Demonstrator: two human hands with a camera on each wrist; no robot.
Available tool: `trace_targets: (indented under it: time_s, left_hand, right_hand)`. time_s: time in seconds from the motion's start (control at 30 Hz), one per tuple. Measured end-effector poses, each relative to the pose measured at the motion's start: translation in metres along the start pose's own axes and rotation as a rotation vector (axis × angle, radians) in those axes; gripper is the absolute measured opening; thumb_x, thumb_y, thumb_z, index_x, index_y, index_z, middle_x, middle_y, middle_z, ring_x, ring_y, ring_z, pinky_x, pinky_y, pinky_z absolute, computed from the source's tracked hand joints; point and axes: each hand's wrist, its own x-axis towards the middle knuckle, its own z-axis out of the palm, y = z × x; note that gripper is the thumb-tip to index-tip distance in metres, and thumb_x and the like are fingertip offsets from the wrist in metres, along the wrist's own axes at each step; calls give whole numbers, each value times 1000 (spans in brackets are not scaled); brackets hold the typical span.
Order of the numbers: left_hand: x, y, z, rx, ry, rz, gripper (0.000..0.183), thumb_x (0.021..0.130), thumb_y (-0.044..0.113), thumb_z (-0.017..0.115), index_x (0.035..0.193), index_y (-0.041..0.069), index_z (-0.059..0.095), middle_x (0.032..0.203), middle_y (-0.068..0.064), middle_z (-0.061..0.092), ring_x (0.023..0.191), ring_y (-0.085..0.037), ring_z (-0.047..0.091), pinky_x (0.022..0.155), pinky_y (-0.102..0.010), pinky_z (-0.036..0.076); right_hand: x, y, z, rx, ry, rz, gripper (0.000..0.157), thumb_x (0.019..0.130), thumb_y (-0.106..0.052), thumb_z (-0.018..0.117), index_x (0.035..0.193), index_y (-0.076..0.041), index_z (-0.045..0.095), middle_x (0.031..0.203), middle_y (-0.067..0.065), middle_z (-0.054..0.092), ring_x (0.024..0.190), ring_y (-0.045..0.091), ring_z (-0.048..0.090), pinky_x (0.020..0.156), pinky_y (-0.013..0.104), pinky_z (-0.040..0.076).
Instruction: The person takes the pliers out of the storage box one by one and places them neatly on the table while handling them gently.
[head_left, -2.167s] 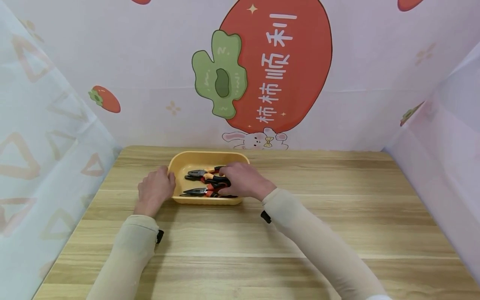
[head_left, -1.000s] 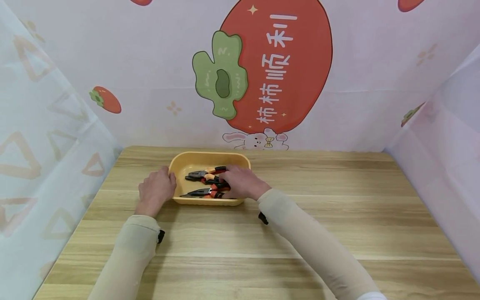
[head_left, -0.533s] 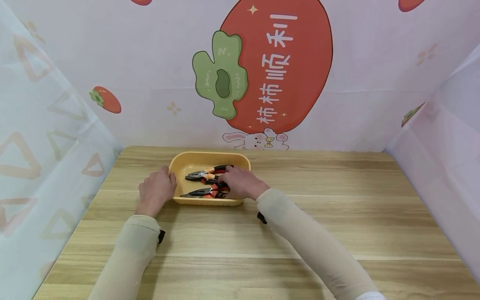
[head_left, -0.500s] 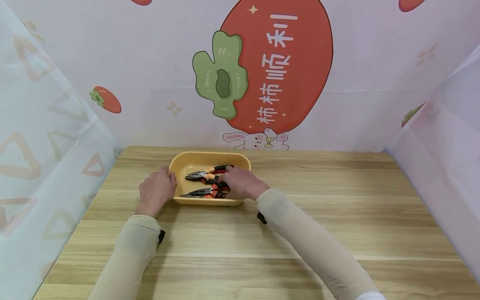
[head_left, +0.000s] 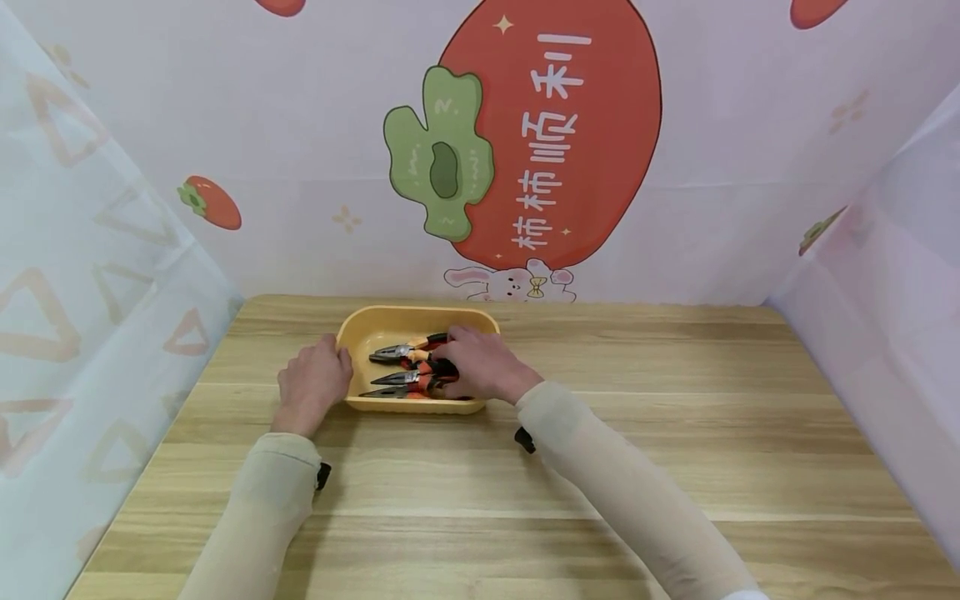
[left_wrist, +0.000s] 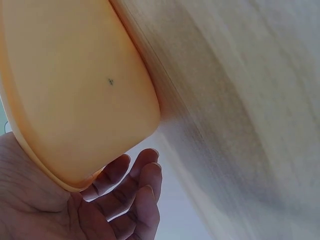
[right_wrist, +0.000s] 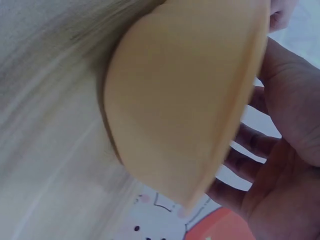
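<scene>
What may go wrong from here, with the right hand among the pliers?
The pliers lie close together, so the right hand may drag a second pair along. A pair lifted low might catch the rim of the tray. If the left hand presses on its end, it could tip.

A cream left sleeve [head_left: 243, 533], plain and lightly creased, shows at lower left – its cuff [head_left: 283, 446] a banded edge. At lower right is a matching right sleeve [head_left: 630, 500], with a white patch [head_left: 745, 595] at the frame's bottom. Small black pieces – one left of centre [head_left: 323, 476], one nearer the middle [head_left: 525, 439] – jut from the cuffs.
</scene>
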Motion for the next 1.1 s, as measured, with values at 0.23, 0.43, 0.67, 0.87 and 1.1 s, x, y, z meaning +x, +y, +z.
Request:
trace_targets:
  time_s: [0.23, 0.43, 0.67, 0.87, 1.1]
  left_hand:
    - [-1, 0, 0, -5, -11, -10, 40, 107, 29, 34, 118, -4, 53, 101, -31, 63, 91, -51, 62, 78, -65, 45]
    - [0, -1, 1, 3, -3, -3, 40, 107, 29, 34, 119, -5, 53, 103, -33, 62, 93, -53, 61, 77, -65, 45]
    - [1, -2, 3, -4, 0, 8, 37, 107, 28, 35, 112, -3, 54, 94, -28, 62, 84, -48, 62, 72, -62, 46]
    - [1, 0, 2, 5, 12, 8, 33, 106, 27, 37, 106, -1, 54, 93, -29, 62, 85, -52, 62, 70, -63, 46]
    - [1, 0, 1, 12, 4, 11, 34, 106, 27, 37, 108, -2, 54, 94, -30, 62, 85, -53, 62, 70, -63, 45]
  right_hand:
    - [-8, -1, -15, 4, 63, -3, 55, 86, -40, 81, 135, -22, 66, 122, 5, 55, 111, 24, 50, 91, 45, 48]
    - [-17, 1, -28, 15, 115, 17, 53, 85, -36, 83, 133, -22, 67, 120, 3, 57, 105, 22, 50, 81, 40, 50]
    - [-32, 6, -42, 48, 171, 39, 54, 84, -37, 84, 133, -20, 68, 117, 5, 58, 102, 23, 51, 80, 38, 49]
    - [-46, 15, -51, 56, 199, 82, 55, 84, -37, 84, 133, -18, 68, 115, 4, 58, 100, 22, 52, 80, 37, 49]
    - [-63, 28, -57, 58, 256, 101, 53, 82, -36, 84, 128, -15, 70, 106, 4, 60, 89, 20, 55, 72, 36, 49]
